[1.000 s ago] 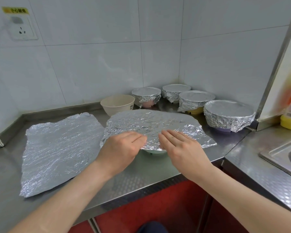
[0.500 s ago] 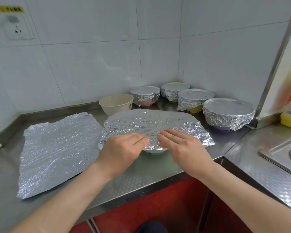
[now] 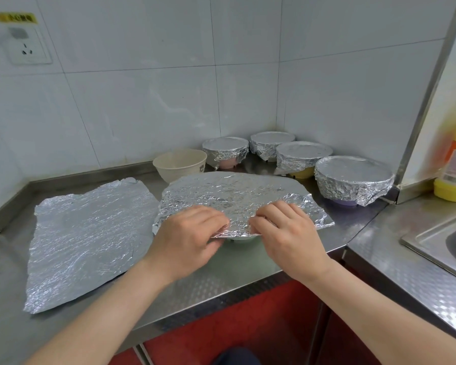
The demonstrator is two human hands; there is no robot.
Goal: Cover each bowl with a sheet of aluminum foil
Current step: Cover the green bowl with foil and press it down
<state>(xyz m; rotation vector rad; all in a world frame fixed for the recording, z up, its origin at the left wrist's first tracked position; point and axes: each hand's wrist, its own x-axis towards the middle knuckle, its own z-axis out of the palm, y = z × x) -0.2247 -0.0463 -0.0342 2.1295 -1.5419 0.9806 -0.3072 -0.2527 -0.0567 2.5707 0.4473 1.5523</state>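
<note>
Atop the bowl (image 3: 242, 240), left hand (image 3: 187, 239) and right hand (image 3: 290, 233) now pinch foil (image 3: 234, 191).

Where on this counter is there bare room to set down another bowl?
Bare steel along the front edge, below the flat foil sheet and the left hand; another patch between the right hand, gripping the draped foil, and the sink. Crowded: the back corner, with four wrapped bowls and the cream bowl.
</note>
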